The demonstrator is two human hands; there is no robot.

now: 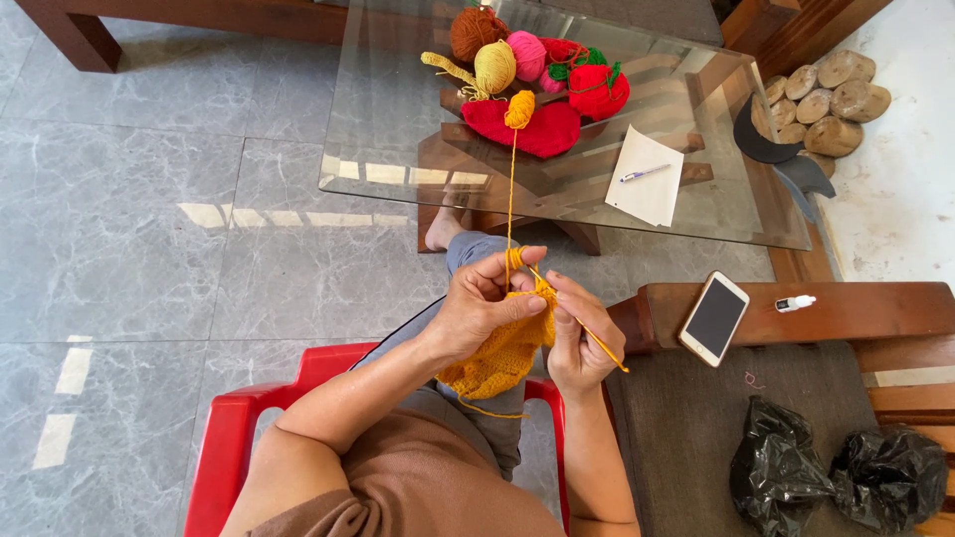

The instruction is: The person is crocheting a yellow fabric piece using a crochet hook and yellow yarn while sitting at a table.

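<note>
Peeking at what's hidden: the hook tip is buried behind the left hand's fingers, so the actual stitch can't be made out; the lower edge of the crochet piece (497,360) drops behind the knee, and the person's torso is cut off at the bottom edge.
Left hand: left hand (482,310) is curled over the top of the mustard-yellow crochet piece, thumb and fingers pinching its upper edge, wrist bent in toward the lap.
Right hand: right hand (580,343) is closed around a thin yellow crochet hook (587,333), which slants down to the right past the knuckles.
Yarn strand: a yellow strand (511,189) runs straight up from the left hand to a small yellow yarn ball (519,108) on the glass table (398,149).
Yarn pile: brown, pale yellow, pink, red and green balls bunched at the table's far side, with a red heart-shaped piece (537,129) under the small ball.
Paper and pen: white sheet (647,179) with a pen on it, right part of the table.
Phone: white smartphone (712,318), dark screen, lying on the wooden armrest, small white bottle (796,303) near it.
Bags: two crumpled black plastic bags (831,472) on the seat at right, contents not visible.
</note>
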